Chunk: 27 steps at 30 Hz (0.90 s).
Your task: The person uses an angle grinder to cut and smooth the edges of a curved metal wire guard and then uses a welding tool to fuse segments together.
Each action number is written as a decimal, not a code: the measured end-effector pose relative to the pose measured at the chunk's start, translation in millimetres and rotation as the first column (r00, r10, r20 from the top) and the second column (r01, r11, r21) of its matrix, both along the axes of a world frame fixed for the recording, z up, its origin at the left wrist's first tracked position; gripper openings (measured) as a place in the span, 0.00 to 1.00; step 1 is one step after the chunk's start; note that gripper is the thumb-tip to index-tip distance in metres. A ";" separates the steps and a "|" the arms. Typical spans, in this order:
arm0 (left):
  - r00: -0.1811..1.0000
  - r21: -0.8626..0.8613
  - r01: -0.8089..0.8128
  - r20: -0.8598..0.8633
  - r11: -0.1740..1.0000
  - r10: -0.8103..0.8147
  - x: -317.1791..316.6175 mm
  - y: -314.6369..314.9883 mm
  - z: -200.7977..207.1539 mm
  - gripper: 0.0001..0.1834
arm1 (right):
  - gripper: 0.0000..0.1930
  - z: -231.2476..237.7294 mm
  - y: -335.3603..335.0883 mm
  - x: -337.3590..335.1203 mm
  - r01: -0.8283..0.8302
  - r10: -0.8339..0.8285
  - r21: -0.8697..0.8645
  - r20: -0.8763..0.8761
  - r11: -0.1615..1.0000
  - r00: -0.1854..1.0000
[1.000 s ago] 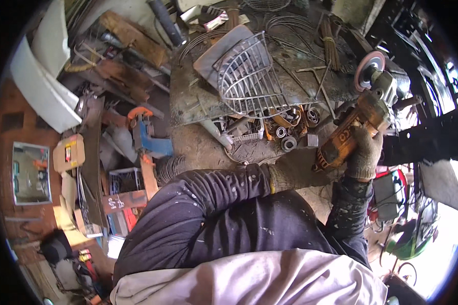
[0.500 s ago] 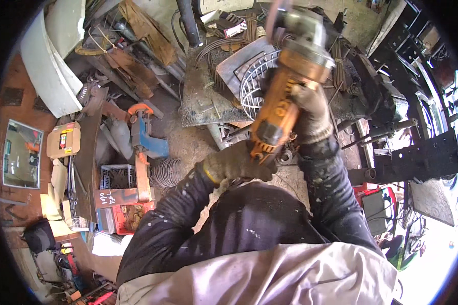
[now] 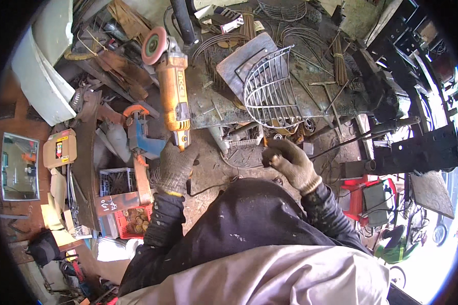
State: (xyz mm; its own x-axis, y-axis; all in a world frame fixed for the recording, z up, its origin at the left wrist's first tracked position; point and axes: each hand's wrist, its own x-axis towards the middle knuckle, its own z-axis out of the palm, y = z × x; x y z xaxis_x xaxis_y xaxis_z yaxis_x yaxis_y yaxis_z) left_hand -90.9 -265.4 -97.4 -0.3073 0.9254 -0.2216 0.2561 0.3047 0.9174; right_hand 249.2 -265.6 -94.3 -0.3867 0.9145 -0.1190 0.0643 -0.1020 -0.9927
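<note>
My gloved left hand [image 3: 175, 166] is closed around the rear end of an orange angle grinder [image 3: 176, 94]. The grinder points away from me, left of the workbench, with its reddish disc [image 3: 154, 46] at the far end. My gloved right hand [image 3: 291, 161] is in front of the bench edge, its fingers loosely bent and apart, and I see nothing in it. Beyond that hand, a curved wire rack [image 3: 273, 90] of metal rods leans on the bench against a dark metal plate [image 3: 235, 66]. The plate's lower part is partly hidden by the rack.
The workbench [image 3: 207, 113] carries bundled rods [image 3: 338, 61], loose bars and another curved rod piece [image 3: 285, 10]. A blue and orange tool [image 3: 145, 137] stands at left, near a red crate [image 3: 130, 223]. Dark steel beams [image 3: 417, 155] stick out at right. A cable lies on the floor.
The grinder has moved left, from over the rack to beside the bench. My right hand has let go of its body and drawn back nearer; my left hand keeps its rear end.
</note>
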 end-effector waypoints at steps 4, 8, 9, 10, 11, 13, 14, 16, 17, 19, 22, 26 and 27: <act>0.983 -0.098 0.022 -0.182 0.995 -0.040 -4.5 15.0 -8.1 0.17 | 0.26 -41.5 -19.6 44.9 0.156 -0.182 -0.265 -0.077 0.951 0.980; 0.951 -0.063 -0.002 -0.310 0.998 -0.018 -5.0 23.5 -36.4 0.15 | 0.22 -70.5 -28.7 88.7 0.273 -0.282 -0.370 0.030 0.888 0.959; 0.949 -0.077 -0.005 -0.315 0.997 -0.019 2.5 26.5 -36.4 0.15 | 0.21 -79.0 -29.9 102.9 0.286 -0.283 -0.390 0.066 0.875 0.957; 0.960 -0.089 -0.015 -0.281 0.996 -0.011 10.3 31.3 -32.9 0.15 | 0.21 -89.0 -31.4 116.1 0.281 -0.281 -0.401 0.059 0.872 0.958; 0.969 -0.102 -0.025 -0.247 0.994 -0.001 17.7 35.9 -28.7 0.16 | 0.21 -99.6 -33.1 128.6 0.289 -0.278 -0.388 0.086 0.875 0.957; 0.941 -0.137 -0.056 -0.337 0.989 0.007 28.8 40.9 -21.8 0.16 | 0.21 -110.4 -30.9 148.6 0.287 -0.265 -0.386 0.110 0.876 0.958; 0.909 -0.161 -0.083 -0.417 0.983 0.009 33.6 43.0 -16.6 0.17 | 0.21 -115.2 -28.8 157.2 0.287 -0.271 -0.429 0.099 0.857 0.958; 0.909 -0.252 -0.169 -0.413 0.953 0.052 53.9 50.7 7.5 0.20 | 0.21 -116.9 -22.2 168.4 0.281 -0.274 -0.477 0.086 0.833 0.958; 0.907 -0.258 -0.175 -0.418 0.950 0.054 52.6 52.2 0.3 0.20 | 0.21 -123.0 -20.9 173.7 0.273 -0.267 -0.484 0.083 0.831 0.960; 0.844 -0.198 -0.149 -0.535 0.969 0.021 46.6 53.7 -6.1 0.20 | 0.21 -134.3 -14.4 182.2 0.287 -0.279 -0.480 0.090 0.829 0.956; 0.886 -0.288 -0.207 -0.461 0.935 0.054 59.6 56.1 -3.7 0.21 | 0.21 -137.7 -3.8 188.8 0.252 -0.250 -0.494 0.072 0.832 0.966; 0.878 -0.304 -0.249 -0.472 0.920 0.081 66.6 56.2 -9.1 0.21 | 0.22 -133.8 4.6 188.3 0.230 -0.216 -0.514 0.088 0.827 0.972; 0.879 -0.315 -0.245 -0.471 0.917 0.074 66.4 57.5 -9.9 0.21 | 0.22 -134.9 5.7 188.4 0.229 -0.221 -0.519 0.078 0.823 0.972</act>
State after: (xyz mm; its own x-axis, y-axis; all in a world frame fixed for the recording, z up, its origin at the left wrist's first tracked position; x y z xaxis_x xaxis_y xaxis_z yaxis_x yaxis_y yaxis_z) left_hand -24.5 -207.9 -107.3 -0.5877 0.7389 -0.3295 0.5250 0.6582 0.5395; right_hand 437.6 -259.9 -229.2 -0.1728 0.7762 -0.6063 -0.0115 -0.6171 -0.7868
